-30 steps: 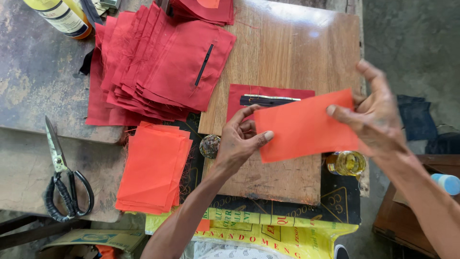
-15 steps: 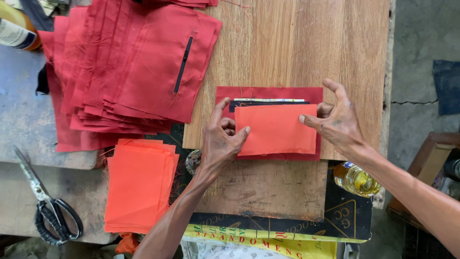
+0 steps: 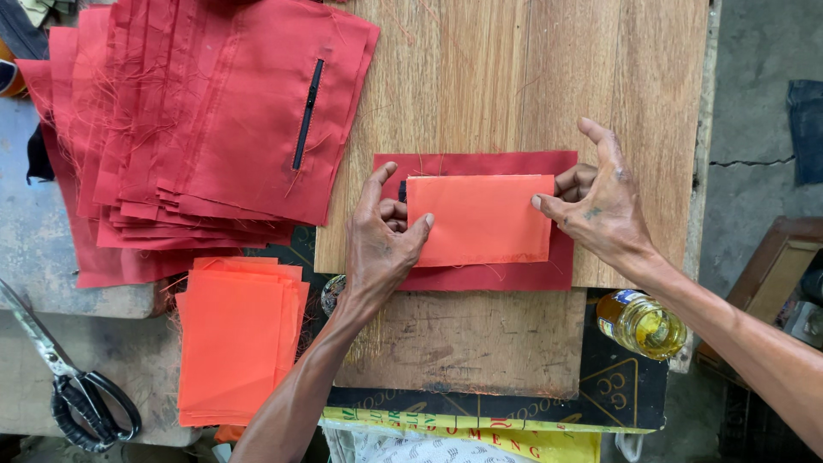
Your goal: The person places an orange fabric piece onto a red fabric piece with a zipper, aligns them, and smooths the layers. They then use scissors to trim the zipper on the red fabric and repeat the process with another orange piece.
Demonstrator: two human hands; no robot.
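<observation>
Orange cloth piece lies flat between both hands' fingers.

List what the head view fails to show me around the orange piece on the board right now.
- Dark strip on the red piece: covered by the orange piece, head view.
- Left hand fingertips: curled out of sight.
- Scissors: blade tip cut off at the left edge.
- Bottle: partly under the right hand's forearm.

My left hand and right hand press a rectangular orange cloth piece flat. It lies on a dark red cloth rectangle on the wooden surface.
</observation>
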